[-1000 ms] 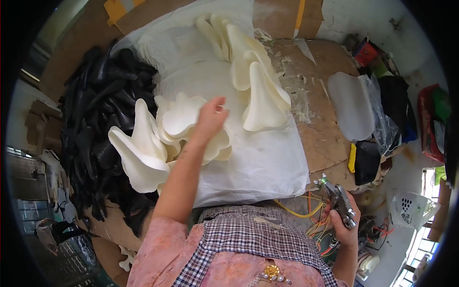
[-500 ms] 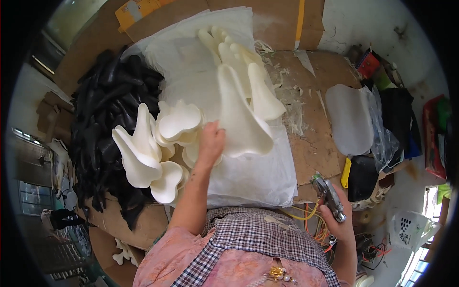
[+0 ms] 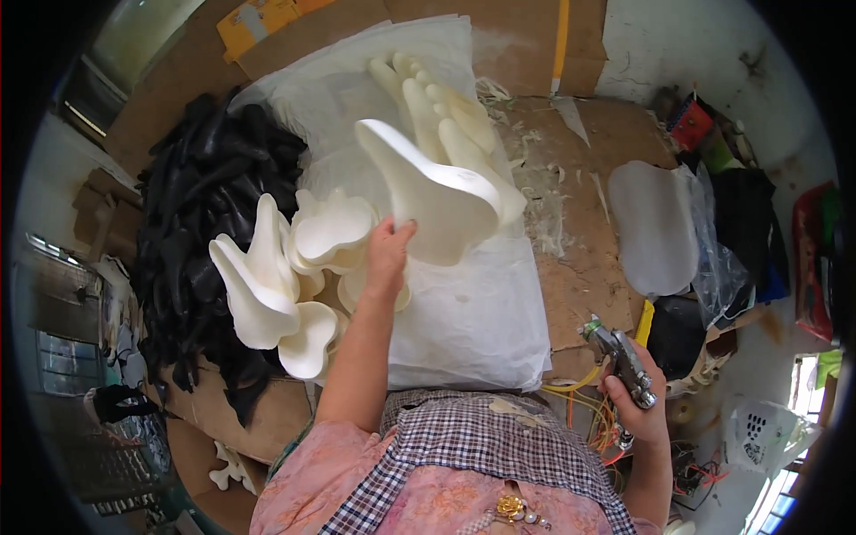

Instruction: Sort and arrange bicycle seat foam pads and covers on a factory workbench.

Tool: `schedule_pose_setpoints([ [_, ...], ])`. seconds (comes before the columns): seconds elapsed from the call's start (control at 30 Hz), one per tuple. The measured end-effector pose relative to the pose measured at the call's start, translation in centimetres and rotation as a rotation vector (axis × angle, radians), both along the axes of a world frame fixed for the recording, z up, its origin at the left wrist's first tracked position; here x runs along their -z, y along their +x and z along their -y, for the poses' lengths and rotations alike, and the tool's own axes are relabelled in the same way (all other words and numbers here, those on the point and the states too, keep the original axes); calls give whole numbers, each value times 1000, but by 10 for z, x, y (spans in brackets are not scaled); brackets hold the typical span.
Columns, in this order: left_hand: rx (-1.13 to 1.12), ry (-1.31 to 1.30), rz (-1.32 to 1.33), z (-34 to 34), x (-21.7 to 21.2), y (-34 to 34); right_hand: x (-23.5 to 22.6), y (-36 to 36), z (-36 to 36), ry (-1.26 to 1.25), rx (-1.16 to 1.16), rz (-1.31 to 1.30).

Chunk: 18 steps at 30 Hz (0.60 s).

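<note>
My left hand [image 3: 390,254] grips the edge of a cream foam bicycle saddle pad [image 3: 443,214], tilted up above the white sheet. My right hand [image 3: 637,392] is wrapped round a metal spray gun [image 3: 622,361] with a green-tinged nozzle, off to the right of the sheet. Behind the held pad, a row of more saddle pads [image 3: 423,107] lies on the sheet [image 3: 464,330]. Left of my left hand sits a loose pile of saddle pads [image 3: 334,227], some standing on edge.
A big heap of limp black covers [image 3: 205,196] lies at the left on cardboard [image 3: 580,285]. A pale grey sheet [image 3: 655,227] and clear plastic lie at the right. Yellow and orange hoses [image 3: 580,401] hang below the spray gun. An open box [image 3: 205,481] stands lower left.
My left hand has raised and turned the saddle pad, so its narrow end now points more to the left. My right hand with the spray gun has shifted slightly right.
</note>
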<state>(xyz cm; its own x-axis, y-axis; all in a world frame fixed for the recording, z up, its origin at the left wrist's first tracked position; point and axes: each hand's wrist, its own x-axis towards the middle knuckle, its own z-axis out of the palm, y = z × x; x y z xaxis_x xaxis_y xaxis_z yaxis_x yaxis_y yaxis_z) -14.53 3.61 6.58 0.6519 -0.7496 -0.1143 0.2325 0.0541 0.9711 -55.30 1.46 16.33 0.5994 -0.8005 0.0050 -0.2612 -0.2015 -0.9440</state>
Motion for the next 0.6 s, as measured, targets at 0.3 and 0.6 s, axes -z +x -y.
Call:
schedule_pose_setpoints([
  [0.3, -90, 253, 917, 90, 117, -25, -23, -10, 5, 114, 141, 267],
  [0.6, 448, 326, 539, 22, 58, -84, -28, 22, 39, 88, -96, 213],
])
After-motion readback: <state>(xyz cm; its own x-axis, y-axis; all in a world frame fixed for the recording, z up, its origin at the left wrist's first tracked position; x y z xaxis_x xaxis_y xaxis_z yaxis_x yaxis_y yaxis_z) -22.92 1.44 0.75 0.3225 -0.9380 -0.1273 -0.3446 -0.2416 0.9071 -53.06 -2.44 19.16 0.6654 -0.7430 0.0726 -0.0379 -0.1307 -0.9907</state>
